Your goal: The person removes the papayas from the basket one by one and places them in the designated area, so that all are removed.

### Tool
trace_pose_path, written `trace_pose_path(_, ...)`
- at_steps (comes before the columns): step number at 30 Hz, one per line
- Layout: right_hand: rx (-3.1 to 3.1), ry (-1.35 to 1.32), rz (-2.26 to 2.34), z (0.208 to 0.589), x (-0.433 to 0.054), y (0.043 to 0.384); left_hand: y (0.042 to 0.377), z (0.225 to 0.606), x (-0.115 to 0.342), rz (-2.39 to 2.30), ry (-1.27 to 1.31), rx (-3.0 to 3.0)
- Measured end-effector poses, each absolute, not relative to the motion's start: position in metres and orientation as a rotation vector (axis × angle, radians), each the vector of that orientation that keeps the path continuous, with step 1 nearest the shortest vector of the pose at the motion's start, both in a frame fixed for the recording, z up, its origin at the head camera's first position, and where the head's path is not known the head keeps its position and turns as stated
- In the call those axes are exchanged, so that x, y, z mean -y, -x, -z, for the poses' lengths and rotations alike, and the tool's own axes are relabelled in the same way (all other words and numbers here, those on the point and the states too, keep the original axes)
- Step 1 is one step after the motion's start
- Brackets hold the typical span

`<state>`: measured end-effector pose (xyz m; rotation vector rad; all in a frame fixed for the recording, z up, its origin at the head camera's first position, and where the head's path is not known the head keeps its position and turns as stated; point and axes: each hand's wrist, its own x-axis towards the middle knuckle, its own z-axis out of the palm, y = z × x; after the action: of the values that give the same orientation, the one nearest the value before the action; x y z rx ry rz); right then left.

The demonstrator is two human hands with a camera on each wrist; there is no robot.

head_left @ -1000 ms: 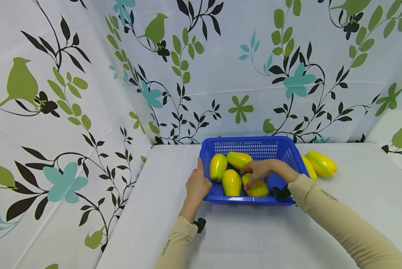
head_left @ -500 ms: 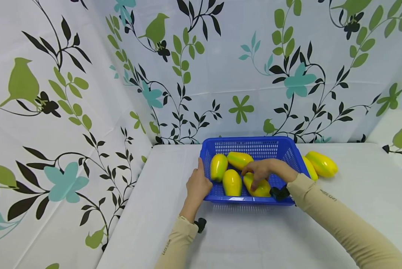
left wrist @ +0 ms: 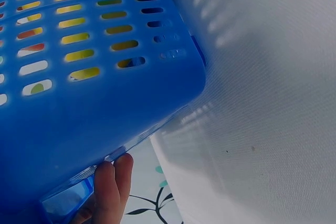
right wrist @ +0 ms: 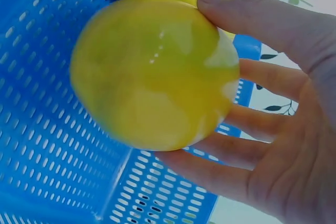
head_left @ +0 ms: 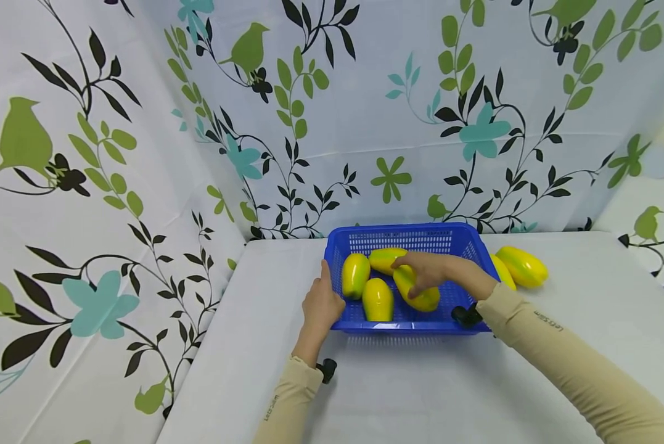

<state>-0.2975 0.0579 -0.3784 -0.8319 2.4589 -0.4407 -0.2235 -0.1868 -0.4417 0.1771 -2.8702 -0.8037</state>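
My right hand (head_left: 437, 270) holds a glossy yellow papaya (head_left: 423, 300) with green streaks, inside the blue plastic basket (head_left: 409, 327). In the right wrist view, thumb and fingers curve round one side of that papaya (right wrist: 152, 77), seen end-on. Three others lie in the basket's left half: one at the left wall (head_left: 356, 276), one near the front (head_left: 378, 300) and one at the back (head_left: 383, 259), partly behind my right hand. At the basket's left rim my left hand (head_left: 323, 303) grips the edge; in the left wrist view its fingers (left wrist: 107, 190) press against the rim.
Outside the basket, against its right side, lie two more yellow papayas, one in full view (head_left: 523, 267) and one partly hidden (head_left: 502, 271). A white cloth (head_left: 387, 388) covers the table. Patterned curtains (head_left: 332, 123) rise behind and to the left.
My right hand now has its papaya farther back in the basket and turned, touching the back one in view. The left hand stays at the rim. The head view has shifted slightly.
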Motion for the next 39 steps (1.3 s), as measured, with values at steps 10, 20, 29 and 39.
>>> trace_pose_path(10,-2.57,0.985,0.564,0.372,-0.074,0.295,0.224,0.442,0.184,0.824,-0.179,2.852)
trace_pose_path(20,-2.677,1.015,0.737,0.373,-0.087,0.294,0.226,0.445,0.185,0.82,-0.171,2.855)
trace_pose_path(29,-2.757,1.003,0.893,0.376,-0.103,0.293,0.225,0.443,0.185,0.82,-0.16,2.857)
trace_pose_path(39,-2.82,1.039,1.074,0.375,-0.122,0.292,0.225,0.444,0.184,0.84,-0.161,2.844)
